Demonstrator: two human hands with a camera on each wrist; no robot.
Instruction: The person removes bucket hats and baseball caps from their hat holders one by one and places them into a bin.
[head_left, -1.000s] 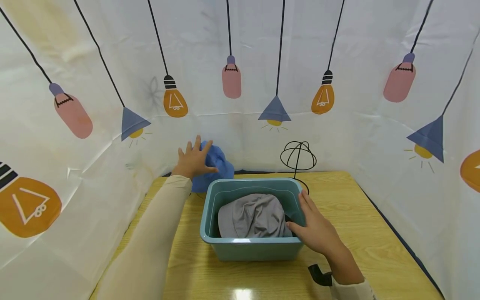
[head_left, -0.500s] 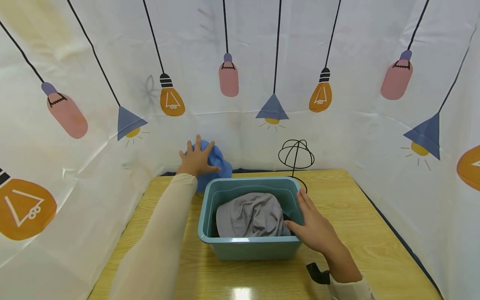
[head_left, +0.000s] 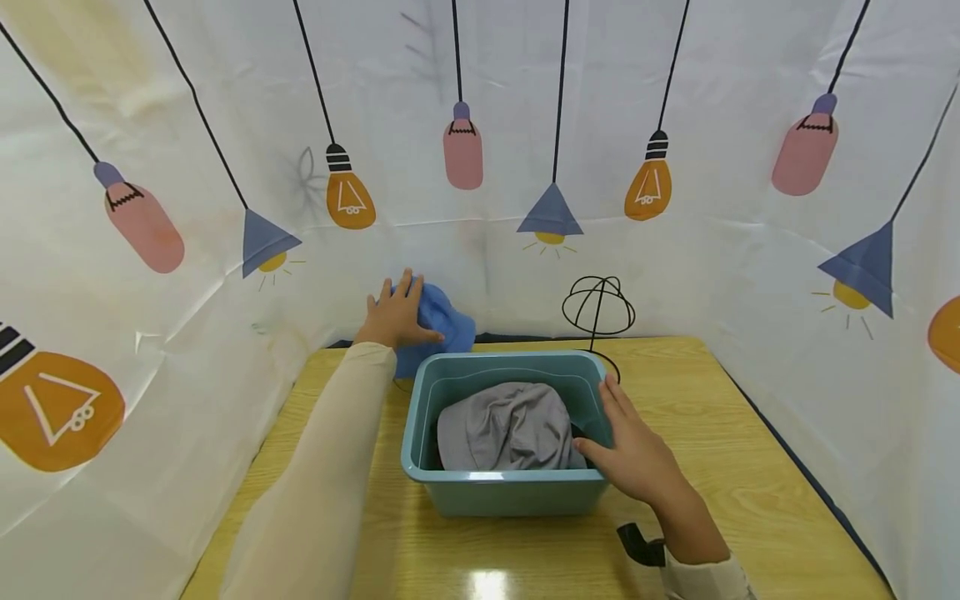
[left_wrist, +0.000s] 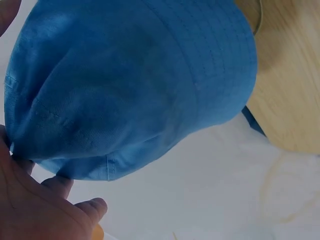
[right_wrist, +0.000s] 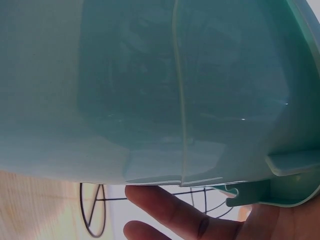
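Note:
A blue cap [head_left: 441, 321] sits at the back left of the table, its brim filling much of the left wrist view. My left hand [head_left: 396, 321] reaches over its crown with spread, mostly straight fingers, and the fingertips lie at the cap's edge in the left wrist view. A teal plastic basin [head_left: 517, 496] stands in the middle. Inside it lies a grey cap [head_left: 510, 429], with something dark beside it. My right hand [head_left: 641, 454] holds the basin's right rim, thumb over the inside and fingers along the outer wall [right_wrist: 165, 205].
A black wire stand [head_left: 597, 308] with a domed top rises behind the basin's right back corner. White cloth [head_left: 480, 275] printed with lamps walls in the wooden table [head_left: 735, 467] at the back and sides. A black band [head_left: 641, 546] sticks out at my right wrist.
My left hand's spread fingers have drawn closer together over the blue cap. The right hand and basin keep their places; the head view shifts slightly.

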